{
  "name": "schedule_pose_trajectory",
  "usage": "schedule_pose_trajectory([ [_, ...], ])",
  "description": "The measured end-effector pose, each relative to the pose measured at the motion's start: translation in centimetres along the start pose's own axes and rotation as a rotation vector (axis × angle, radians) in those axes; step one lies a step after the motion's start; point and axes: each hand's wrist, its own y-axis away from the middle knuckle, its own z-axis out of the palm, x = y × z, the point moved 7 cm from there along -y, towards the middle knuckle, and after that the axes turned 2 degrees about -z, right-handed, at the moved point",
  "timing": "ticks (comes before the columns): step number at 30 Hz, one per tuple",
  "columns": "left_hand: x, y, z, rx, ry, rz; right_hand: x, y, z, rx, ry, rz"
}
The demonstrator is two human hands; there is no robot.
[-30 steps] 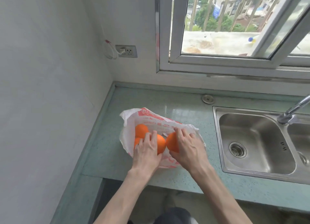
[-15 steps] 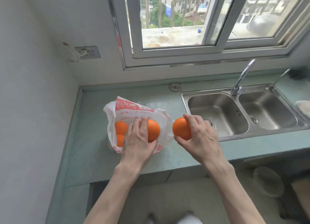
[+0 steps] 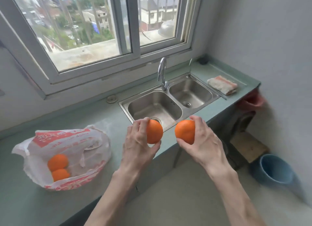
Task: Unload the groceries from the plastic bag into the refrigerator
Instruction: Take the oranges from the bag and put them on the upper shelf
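Left hand (image 3: 136, 146) gripping one orange (image 3: 154, 132), right hand (image 3: 205, 143) gripping another orange (image 3: 184, 132), plastic bag (image 3: 67, 151) on counter (image 3: 109, 117) with two more.

- The left hand (image 3: 137, 142) covers the near side of its orange (image 3: 154, 132).
- The right hand (image 3: 205, 142) hides part of its orange (image 3: 184, 132).
- The bag (image 3: 67, 156) veils two oranges (image 3: 58, 168); its red print is unreadable.
- A blurred red thing (image 3: 254, 99) sits past the counter's (image 3: 25, 207) right end.
- Both forearms run off the bottom edge.
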Motion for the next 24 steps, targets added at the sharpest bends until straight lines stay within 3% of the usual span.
schedule_pose_trajectory([
  [14, 25.4, 5.3, 13.5, -0.193, 0.120, 0.361, 22.3, 12.3, -15.7, 0.231, 0.033, 0.308],
  [24, 40.5, 12.3, 21.2, -0.299, 0.189, 0.562, 34.5, 23.1, -24.8, 0.404, 0.093, 0.473],
])
